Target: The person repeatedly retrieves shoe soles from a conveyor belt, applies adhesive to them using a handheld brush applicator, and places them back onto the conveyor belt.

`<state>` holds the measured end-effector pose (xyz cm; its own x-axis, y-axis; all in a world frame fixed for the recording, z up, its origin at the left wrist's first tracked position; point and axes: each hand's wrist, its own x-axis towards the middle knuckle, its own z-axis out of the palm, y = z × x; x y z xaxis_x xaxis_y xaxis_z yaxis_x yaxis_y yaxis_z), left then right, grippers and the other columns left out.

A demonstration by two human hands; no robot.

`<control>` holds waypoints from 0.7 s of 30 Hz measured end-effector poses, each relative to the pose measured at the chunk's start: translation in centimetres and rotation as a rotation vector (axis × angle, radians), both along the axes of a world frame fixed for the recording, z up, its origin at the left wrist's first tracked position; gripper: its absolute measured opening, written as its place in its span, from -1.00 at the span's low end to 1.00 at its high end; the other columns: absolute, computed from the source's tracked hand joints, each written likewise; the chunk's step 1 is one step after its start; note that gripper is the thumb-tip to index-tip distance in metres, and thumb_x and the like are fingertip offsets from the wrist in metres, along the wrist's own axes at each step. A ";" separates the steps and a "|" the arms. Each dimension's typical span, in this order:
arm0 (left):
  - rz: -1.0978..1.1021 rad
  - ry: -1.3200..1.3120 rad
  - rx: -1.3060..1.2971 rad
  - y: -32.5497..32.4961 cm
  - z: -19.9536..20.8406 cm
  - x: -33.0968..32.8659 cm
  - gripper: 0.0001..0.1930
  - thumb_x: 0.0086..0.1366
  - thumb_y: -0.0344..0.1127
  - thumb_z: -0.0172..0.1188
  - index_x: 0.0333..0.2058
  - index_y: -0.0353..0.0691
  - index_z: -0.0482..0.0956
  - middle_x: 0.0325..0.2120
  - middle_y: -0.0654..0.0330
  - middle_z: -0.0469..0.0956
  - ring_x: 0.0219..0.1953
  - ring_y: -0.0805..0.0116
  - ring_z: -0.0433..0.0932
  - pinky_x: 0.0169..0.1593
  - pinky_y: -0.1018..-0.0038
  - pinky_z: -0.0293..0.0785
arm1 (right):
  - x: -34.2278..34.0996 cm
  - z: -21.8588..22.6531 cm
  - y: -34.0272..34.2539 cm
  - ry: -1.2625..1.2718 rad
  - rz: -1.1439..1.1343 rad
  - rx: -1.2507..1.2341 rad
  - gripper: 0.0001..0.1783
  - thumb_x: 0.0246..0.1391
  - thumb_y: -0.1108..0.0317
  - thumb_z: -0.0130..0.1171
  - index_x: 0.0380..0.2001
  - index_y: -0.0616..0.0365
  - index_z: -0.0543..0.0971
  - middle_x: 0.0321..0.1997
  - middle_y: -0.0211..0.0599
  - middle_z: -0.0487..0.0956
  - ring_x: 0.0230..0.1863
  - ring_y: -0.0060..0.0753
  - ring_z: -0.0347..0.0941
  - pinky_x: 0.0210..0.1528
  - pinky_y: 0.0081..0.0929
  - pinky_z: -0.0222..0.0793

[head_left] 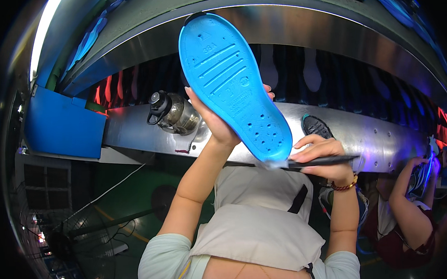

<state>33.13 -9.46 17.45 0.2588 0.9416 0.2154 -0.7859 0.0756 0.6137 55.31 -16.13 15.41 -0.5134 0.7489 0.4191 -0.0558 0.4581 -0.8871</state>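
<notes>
A bright blue shoe sole point(226, 79) is held up in front of me, its moulded underside facing me and a dark patch at its top edge. My left hand point(217, 121) grips it around the middle, fingers curled behind. In my right hand point(330, 152) is a slim brush with a black handle point(334, 160). Its pale tip, smeared by motion, is at the sole's lower edge; whether it touches I cannot tell. Beyond my right hand a dark sole or shoe part point(316, 126) with a teal rim lies on the metal bench.
The steel bench point(352, 126) runs across ahead of me. On its left stand a dark-lidded bottle point(171, 113) and a small cloth point(184, 142). Behind are dark rows of sole shapes point(312, 71). A blue box point(65, 124) is far left; a co-worker's arm point(408, 196) is at right.
</notes>
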 end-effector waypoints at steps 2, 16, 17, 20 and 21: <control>-0.085 -0.015 0.011 -0.1 0.3 0.0 0.06 -0.05 0.57 -0.58 0.04 -0.36 0.19 -0.23 -0.20 0.43 -0.23 -0.02 0.49 -0.14 0.15 0.44 | 0.7 -1.0 0.4 0.356 0.092 -0.259 -0.78 -0.23 0.61 0.18 -0.38 0.32 0.57 -0.25 -0.10 0.56 -0.13 -0.25 0.44 -0.01 -0.40 0.31; -0.558 0.033 -0.235 -2.6 -2.8 -1.8 -0.44 0.18 -0.10 -0.04 0.07 -0.36 0.19 -0.08 -0.04 0.39 -0.09 0.22 0.45 -0.03 0.36 0.40 | -0.7 2.4 -1.5 0.081 0.149 -0.230 -0.75 -0.23 0.65 0.20 -0.35 0.34 0.56 -0.28 -0.04 0.57 -0.36 -0.39 0.54 -0.35 -0.63 0.46; -0.618 0.166 -0.248 -2.5 -2.3 -1.8 -0.45 0.18 -0.10 -0.02 0.05 -0.37 0.22 -0.10 -0.05 0.40 -0.11 0.23 0.47 -0.05 0.37 0.41 | -0.7 2.6 -1.7 0.091 0.015 -0.329 -0.75 -0.22 0.65 0.19 -0.35 0.35 0.56 -0.27 -0.04 0.56 -0.40 -0.43 0.54 -0.43 -0.68 0.44; -0.781 0.313 -0.308 -1.4 -1.1 -1.3 -0.44 0.19 -0.14 -0.07 0.10 -0.36 0.16 -0.05 -0.07 0.37 -0.06 0.19 0.43 0.04 0.34 0.32 | -1.2 2.7 -1.1 -0.140 0.064 -0.255 -0.78 -0.19 0.57 0.23 -0.35 0.26 0.57 -0.25 -0.12 0.57 -0.43 -0.50 0.53 -0.47 -0.68 0.45; -0.787 0.402 -0.312 -1.5 -0.4 -1.0 -0.42 0.19 -0.14 -0.05 0.11 -0.39 0.15 -0.06 -0.06 0.37 -0.08 0.21 0.44 0.00 0.38 0.34 | -1.2 2.0 -1.0 -0.107 0.088 -0.106 -0.78 -0.20 0.60 0.22 -0.36 0.27 0.57 -0.25 -0.10 0.57 -0.51 -0.52 0.52 -0.53 -0.69 0.42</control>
